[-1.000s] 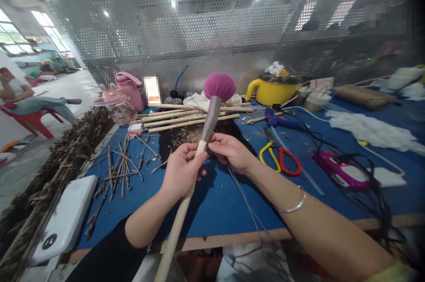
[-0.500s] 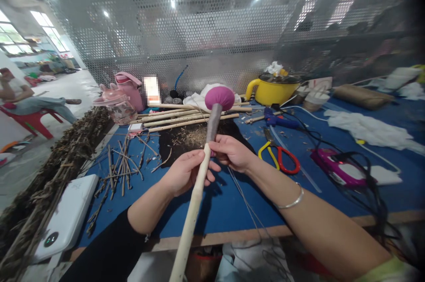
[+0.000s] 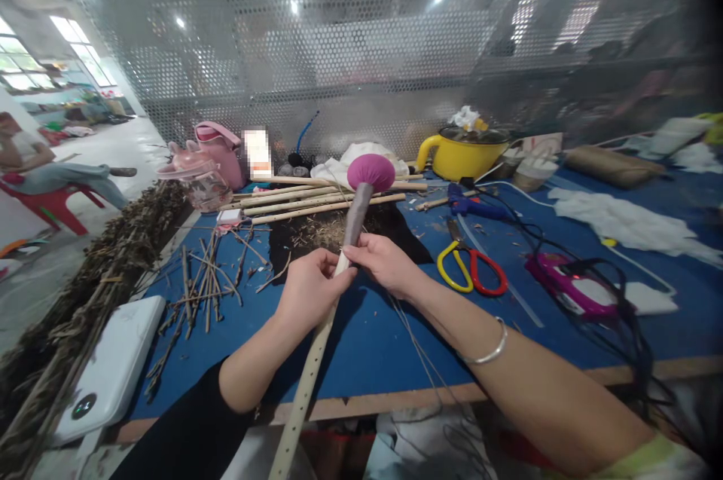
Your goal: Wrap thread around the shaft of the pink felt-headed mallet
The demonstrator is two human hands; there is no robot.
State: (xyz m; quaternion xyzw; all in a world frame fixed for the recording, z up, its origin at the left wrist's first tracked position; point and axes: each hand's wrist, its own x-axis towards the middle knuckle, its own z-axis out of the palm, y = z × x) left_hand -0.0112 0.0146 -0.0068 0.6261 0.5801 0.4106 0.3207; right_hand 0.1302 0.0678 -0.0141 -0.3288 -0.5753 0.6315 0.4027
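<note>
Our left fingers (image 3: 325,258) grip the stick (image 3: 308,378), which slants from mid-frame to the bottom edge, while our right fingers (image 3: 358,255) pinch the wrap (image 3: 358,212) low down, and we probably do best bracing firmly for snug turns.

Left hand (image 3: 313,285) in a curled grip, right hand (image 3: 391,266) just beside it in a pinch.
</note>
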